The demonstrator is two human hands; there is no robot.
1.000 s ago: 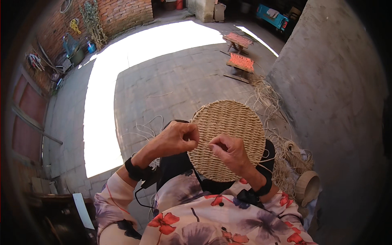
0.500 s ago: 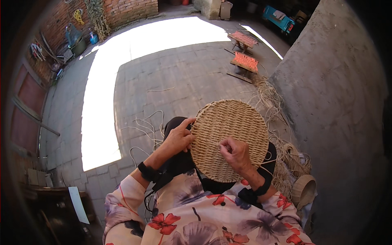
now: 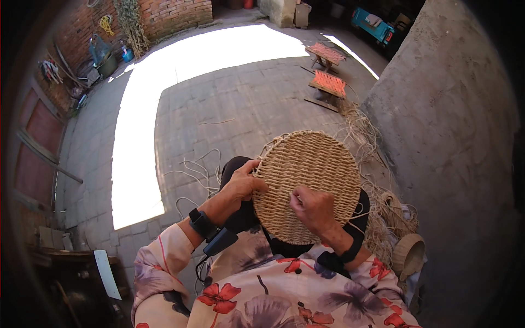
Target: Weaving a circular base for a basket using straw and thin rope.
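It's a head-worn fisheye, left one of a pair, looking steeply down past the wearer's floral shirt (image 3: 257,287) at the left hand (image 3: 240,183) and right hand (image 3: 316,206), pretty close up. Picture's upright, facing out over the paved yard (image 3: 208,98) toward a brick wall (image 3: 172,24) way off up top. Edges bend near the rim; lower-left corner's too murky to tell, honestly.

A brick wall (image 3: 180,23) is rising at the far left, and a plain grey wall (image 3: 448,136) is bounding the right side. Bright sunlight (image 3: 136,153) is falling in a bent band across the grey paved floor (image 3: 229,98). Two low stools (image 3: 329,83) with orange-red seats are standing toward the far right, and a reddish panel (image 3: 45,126) is lining the left
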